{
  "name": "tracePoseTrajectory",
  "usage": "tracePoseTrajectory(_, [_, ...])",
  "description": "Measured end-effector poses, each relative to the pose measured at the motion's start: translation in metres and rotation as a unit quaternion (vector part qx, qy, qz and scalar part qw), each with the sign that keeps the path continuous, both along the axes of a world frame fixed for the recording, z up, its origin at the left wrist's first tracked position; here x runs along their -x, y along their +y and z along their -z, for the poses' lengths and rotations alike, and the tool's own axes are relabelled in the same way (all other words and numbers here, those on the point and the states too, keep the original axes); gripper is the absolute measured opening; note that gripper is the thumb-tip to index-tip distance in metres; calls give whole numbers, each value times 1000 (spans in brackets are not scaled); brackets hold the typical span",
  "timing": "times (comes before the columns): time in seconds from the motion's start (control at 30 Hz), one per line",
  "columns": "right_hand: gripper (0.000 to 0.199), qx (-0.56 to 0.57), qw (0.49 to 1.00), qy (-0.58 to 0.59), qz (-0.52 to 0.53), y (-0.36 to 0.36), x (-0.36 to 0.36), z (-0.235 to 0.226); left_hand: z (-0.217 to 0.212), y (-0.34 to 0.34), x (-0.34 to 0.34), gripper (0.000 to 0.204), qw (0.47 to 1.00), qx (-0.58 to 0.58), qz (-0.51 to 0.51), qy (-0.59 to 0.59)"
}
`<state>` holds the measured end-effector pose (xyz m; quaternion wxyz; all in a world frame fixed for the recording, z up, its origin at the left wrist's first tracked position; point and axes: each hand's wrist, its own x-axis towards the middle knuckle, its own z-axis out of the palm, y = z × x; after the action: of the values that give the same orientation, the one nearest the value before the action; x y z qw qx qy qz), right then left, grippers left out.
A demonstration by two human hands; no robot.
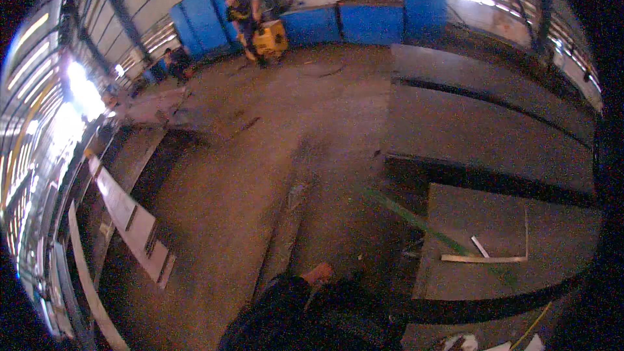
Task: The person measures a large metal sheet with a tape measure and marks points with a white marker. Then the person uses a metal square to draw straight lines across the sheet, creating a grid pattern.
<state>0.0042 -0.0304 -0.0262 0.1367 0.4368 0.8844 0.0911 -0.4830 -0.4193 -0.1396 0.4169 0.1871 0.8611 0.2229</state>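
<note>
My left hand (318, 273) shows low in the middle, at the end of a dark sleeve (276, 299). It is small and blurred, so its fingers and anything in them cannot be made out. Dark clothing and deep shadow lie just right of it, and my right hand does not show. Nearest on the right is a large flat grey plate (481, 211). On that plate rest a pale L-shaped strip, like a square (484, 259), and a short white stick (480, 247). A green line (422, 222) slants from the floor across the plate.
More big plates (487, 117) lie to the right, with dark gaps between. A notched pale strip (133, 218) and long bars line the left. Far off, a person (244, 26) stands by a yellow machine (270, 39) near blue panels (370, 24); another person (175, 65) crouches further left.
</note>
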Motion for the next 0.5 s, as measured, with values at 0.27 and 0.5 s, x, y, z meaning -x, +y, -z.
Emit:
tracePoseTrajectory(0.27, [82,-68,997,36,-20,89,-42,75,-2,-41,-44,37,995,18,-100,-17])
tracePoseTrajectory(0.5, [73,-7,999,49,6,66,-25,38,3,-58,-67,38,992,24,-118,-29])
